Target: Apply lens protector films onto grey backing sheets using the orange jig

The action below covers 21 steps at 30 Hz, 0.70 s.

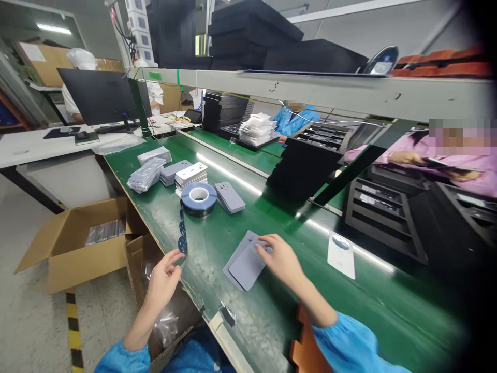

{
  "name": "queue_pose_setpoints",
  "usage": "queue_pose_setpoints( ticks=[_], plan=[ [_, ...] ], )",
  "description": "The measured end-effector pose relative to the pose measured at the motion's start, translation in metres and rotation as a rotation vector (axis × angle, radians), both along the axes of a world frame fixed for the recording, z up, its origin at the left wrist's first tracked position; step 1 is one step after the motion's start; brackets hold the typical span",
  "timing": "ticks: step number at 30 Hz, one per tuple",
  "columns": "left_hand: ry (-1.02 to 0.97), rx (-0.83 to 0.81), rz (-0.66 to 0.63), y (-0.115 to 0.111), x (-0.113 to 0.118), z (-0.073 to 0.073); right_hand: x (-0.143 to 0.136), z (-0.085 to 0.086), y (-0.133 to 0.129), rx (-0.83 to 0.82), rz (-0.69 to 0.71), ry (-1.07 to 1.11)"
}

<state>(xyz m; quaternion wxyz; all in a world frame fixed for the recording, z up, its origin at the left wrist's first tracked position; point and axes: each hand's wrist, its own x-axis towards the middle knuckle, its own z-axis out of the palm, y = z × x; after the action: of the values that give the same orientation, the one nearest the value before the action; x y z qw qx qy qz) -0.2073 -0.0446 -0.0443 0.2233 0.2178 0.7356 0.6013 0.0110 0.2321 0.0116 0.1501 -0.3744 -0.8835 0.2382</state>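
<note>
My left hand (165, 277), at the bench's near left edge, has its fingertips closed on the lower end of a strip of dark blue round stickers (182, 243). The strip hangs from a blue sticker roll (199, 207) with a white core. My right hand (282, 259) has its fingers bent over the upper corner of a grey phone back cover (246, 267), covering its camera-hole area. A second grey cover (230, 274) lies partly under that one. Beyond the roll are a grey cover stack (230, 197) and a white cover stack (190, 176).
Plastic-wrapped packs (145, 173) sit at the bench's far left. A white cover (341, 256) with a dark round sticker lies right. Black trays (382, 212) and a slanted post (355, 160) stand beyond. An open carton (85, 264) is below left. Co-workers sit across the bench.
</note>
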Motion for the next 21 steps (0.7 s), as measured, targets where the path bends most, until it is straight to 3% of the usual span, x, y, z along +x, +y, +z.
queue_pose_setpoints(
  ticks=[4,9,13,21],
  plan=[
    [-0.105,0.000,-0.020,0.001,0.005,0.007,-0.070,-0.002,-0.062,-0.136,0.272,0.136],
    [-0.142,0.029,-0.096,-0.002,0.009,0.010,-0.120,-0.009,-0.102,-0.283,0.418,0.218],
    [-0.141,0.014,-0.092,-0.002,0.009,0.011,-0.130,-0.016,-0.114,-0.359,0.438,0.247],
    [-0.064,-0.032,-0.164,0.000,0.010,0.011,-0.121,-0.020,-0.116,-0.452,0.357,0.290]
  ],
)
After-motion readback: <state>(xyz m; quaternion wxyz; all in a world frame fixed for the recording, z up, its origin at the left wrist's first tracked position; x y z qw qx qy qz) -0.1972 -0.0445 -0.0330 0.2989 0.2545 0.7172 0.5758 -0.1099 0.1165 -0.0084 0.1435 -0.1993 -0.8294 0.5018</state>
